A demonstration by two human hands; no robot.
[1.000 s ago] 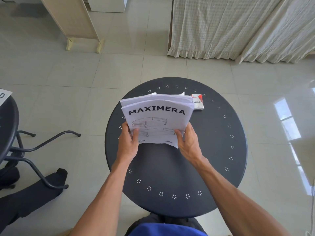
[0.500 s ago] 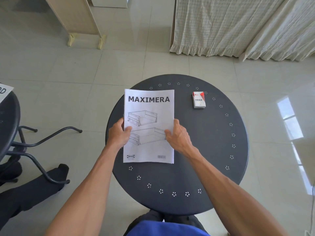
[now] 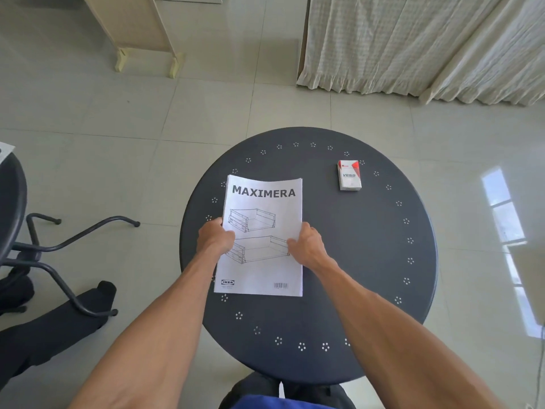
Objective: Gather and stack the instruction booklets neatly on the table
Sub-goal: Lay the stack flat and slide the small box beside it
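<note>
On the round table's (image 3: 368, 246) left half, booklet stack (image 3: 265, 202) lies flat. Left hand (image 3: 213, 239) and right hand (image 3: 306, 246) clasp its opposite side edges, likely squaring them flush.

Home room, tiled floor (image 3: 88, 113), frilled curtains (image 3: 413, 45), round black table (image 3: 368, 261)
</note>
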